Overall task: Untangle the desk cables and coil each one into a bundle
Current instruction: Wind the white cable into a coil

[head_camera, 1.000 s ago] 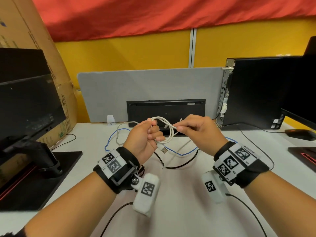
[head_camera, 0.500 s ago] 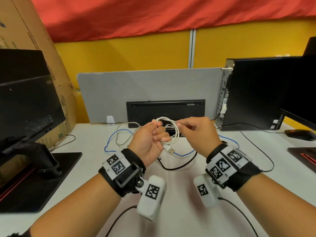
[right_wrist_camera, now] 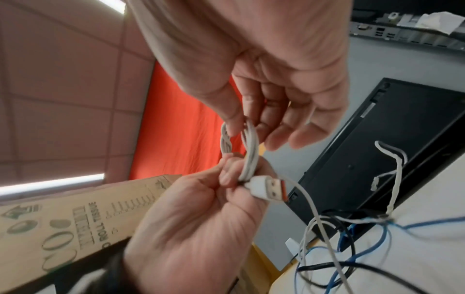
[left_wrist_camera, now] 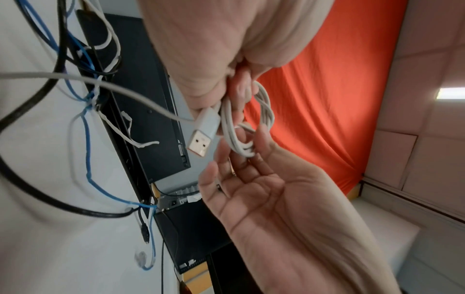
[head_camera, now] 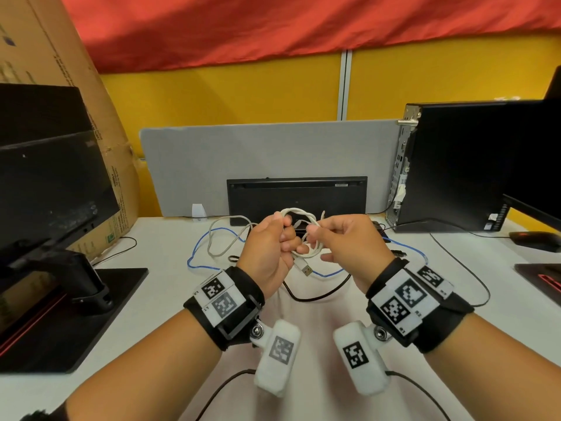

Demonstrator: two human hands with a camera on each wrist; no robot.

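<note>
I hold a white USB cable [head_camera: 305, 255], wound into a small coil, above the desk in front of the keyboard. My left hand [head_camera: 287, 235] grips one side of the coil [left_wrist_camera: 264, 111] in its curled fingers. The USB plug [head_camera: 304, 268] [left_wrist_camera: 202, 137] [right_wrist_camera: 269, 189] sticks out below that fist. My right hand [head_camera: 314, 230] pinches the coil's other side [right_wrist_camera: 250, 139] between thumb and fingers. A blue cable [head_camera: 197, 253], a black cable [head_camera: 318, 296] and a thin grey cable [head_camera: 221, 238] lie loosely crossed on the desk [head_camera: 158, 253] under my hands.
A black keyboard [head_camera: 297, 196] stands on edge against the grey divider [head_camera: 273, 153]. A monitor base [head_camera: 60, 314] sits at the left, and a black PC tower [head_camera: 449, 165] and a mouse [head_camera: 534, 240] at the right. Thin black wires run from my wrist cameras across the near desk.
My hands have come closer together and the loose white tail has been drawn into the coil. The USB plug now hangs short under my left fist.
</note>
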